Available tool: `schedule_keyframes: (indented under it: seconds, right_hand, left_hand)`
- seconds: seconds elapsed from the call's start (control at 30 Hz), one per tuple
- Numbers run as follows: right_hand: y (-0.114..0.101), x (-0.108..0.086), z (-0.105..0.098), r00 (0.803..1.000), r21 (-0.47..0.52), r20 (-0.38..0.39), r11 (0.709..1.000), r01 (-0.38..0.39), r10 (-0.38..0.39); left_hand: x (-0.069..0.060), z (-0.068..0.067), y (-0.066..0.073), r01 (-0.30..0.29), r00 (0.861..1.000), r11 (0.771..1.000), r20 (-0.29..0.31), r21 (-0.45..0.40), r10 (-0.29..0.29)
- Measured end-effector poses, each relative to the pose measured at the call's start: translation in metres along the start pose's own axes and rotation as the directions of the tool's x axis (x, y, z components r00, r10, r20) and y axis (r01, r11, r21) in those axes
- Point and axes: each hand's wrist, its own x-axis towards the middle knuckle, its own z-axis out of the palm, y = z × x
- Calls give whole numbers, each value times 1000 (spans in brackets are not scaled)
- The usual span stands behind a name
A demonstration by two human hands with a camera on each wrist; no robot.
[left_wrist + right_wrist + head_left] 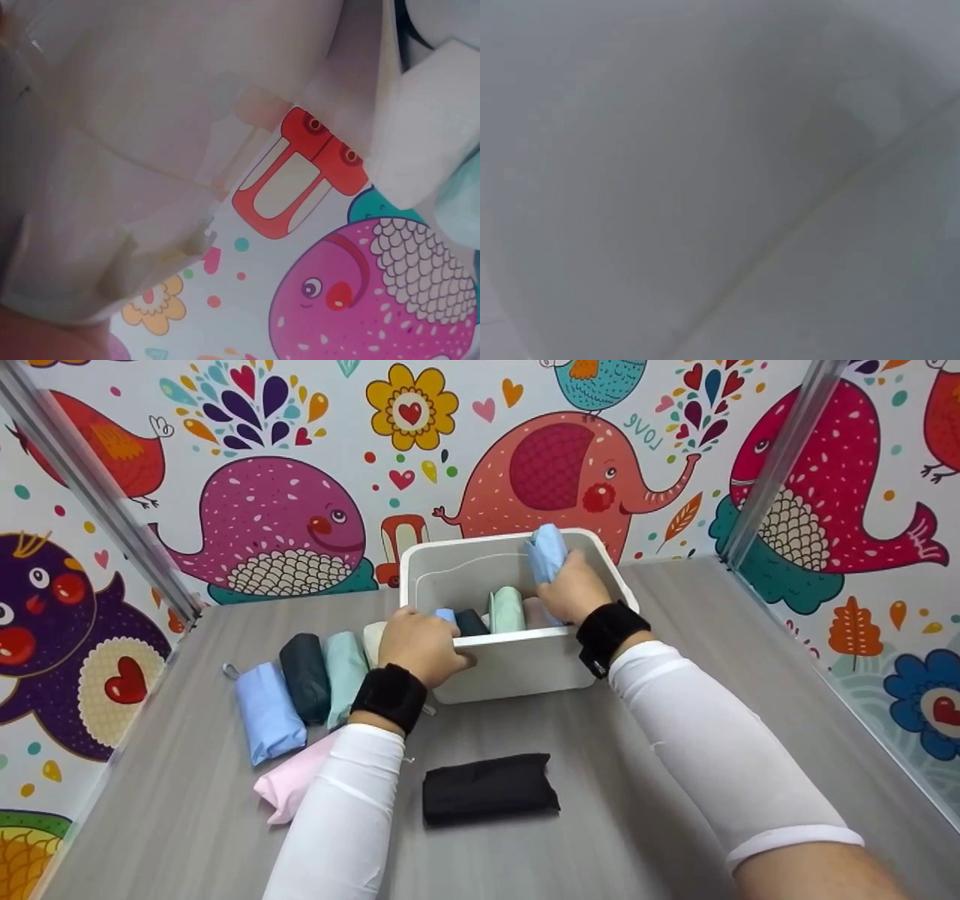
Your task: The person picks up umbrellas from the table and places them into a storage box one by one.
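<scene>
A white plastic bin point(517, 667) stands near the back wall. My left hand point(421, 646) grips its near-left rim. Inside the bin, my right hand point(574, 589) holds a light blue folded umbrella point(547, 553) tilted upward against the far wall. Deeper in the bin lie a mint green folded umbrella point(508, 609), a dark one point(471, 622) and part of a blue one point(445, 615). The left wrist view is mostly filled by the blurred bin wall point(172, 90). Only a pale bin surface point(667, 187) fills the right wrist view.
Left of the bin lie folded umbrellas: blue point(270, 712), dark green point(304, 679), mint point(345, 667), cream point(373, 641), and pink point(292, 780), partly behind my left forearm. A black folded umbrella point(489, 789) lies in front of the bin. Printed walls enclose the grey tabletop point(615, 825).
</scene>
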Motion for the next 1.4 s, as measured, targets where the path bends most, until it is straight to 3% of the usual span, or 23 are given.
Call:
schedule_keyframes:
  seconds: [0.2, 0.57, 0.83, 0.97, 1.07, 1.2, 1.4]
  right_hand:
    - [2, -1, 2, 999, -85, 42, 996, -3, 6]
    - [0, -1, 5, 995, -75, 98, 997, -2, 10]
    - [-2, 1, 2, 983, -152, 172, 987, -43, 70]
    - [-2, 4, 2, 978, -284, 209, 958, 41, 20]
    - [-2, 6, 2, 967, -384, 252, 914, 135, -37]
    - [-2, 8, 3, 952, -438, 300, 876, 201, -68]
    - [-2, 8, 3, 940, -439, 337, 873, 212, -59]
  left_hand:
    - [-1, 1, 1, 1, 1000, 1000, 1, 9, -1]
    - [-1, 1, 1, -1, 1000, 1000, -3, 16, 1]
    - [0, 0, 1, 2, 1000, 1000, -3, 15, -2]
    - [1, 0, 1, 1, 1000, 1000, -7, 9, -1]
    - [1, 0, 1, 1, 1000, 1000, -12, 13, -1]
    - [0, 0, 1, 3, 1000, 1000, -13, 22, -3]
    - [0, -1, 2, 6, 1000, 1000, -9, 12, -6]
